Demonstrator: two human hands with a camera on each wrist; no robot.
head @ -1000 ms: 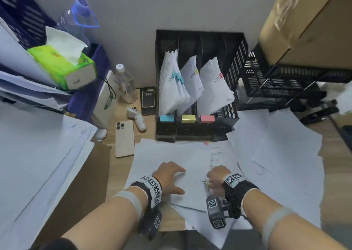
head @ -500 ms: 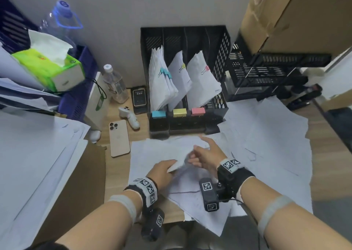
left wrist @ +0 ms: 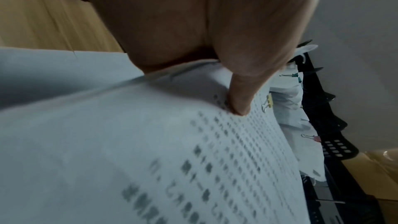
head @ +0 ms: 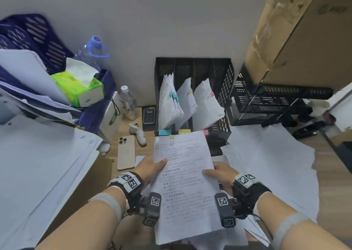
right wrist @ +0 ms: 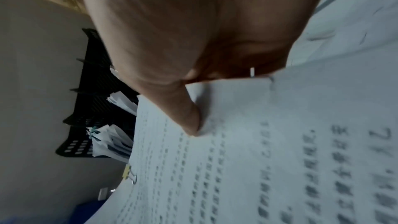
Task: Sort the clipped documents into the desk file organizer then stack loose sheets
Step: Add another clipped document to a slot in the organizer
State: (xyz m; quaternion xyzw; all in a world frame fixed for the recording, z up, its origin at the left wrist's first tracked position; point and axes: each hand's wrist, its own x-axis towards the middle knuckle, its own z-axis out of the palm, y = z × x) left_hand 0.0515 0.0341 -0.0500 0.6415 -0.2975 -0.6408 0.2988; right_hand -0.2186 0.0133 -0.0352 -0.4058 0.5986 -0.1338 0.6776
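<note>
A printed document [head: 185, 185] with a yellow binder clip [head: 172, 137] at its top edge is held up over the desk. My left hand [head: 151, 167] grips its left edge, thumb on the page [left wrist: 239, 101]. My right hand [head: 219, 172] grips its right edge, thumb on top [right wrist: 189, 118]. The same yellow binder clip [right wrist: 129, 175] shows in the right wrist view. Behind it stands the black file organizer [head: 224, 74] with three slots tagged blue, yellow and pink. Each slot holds clipped documents [head: 206, 105]. Loose sheets [head: 266, 164] lie spread on the desk.
A phone [head: 126, 152], a white controller [head: 140, 134], a small dark device [head: 149, 116] and a water bottle [head: 128, 103] sit left of the organizer. A tissue box [head: 82, 89] rests on blue trays. Paper stacks [head: 38, 164] fill the left; black crates [head: 276, 101] and a cardboard box [head: 304, 30] stand right.
Both hands pulled a yellow-clipped document out of the loose sheets, turned it face up, and raised it between them toward the organizer.
</note>
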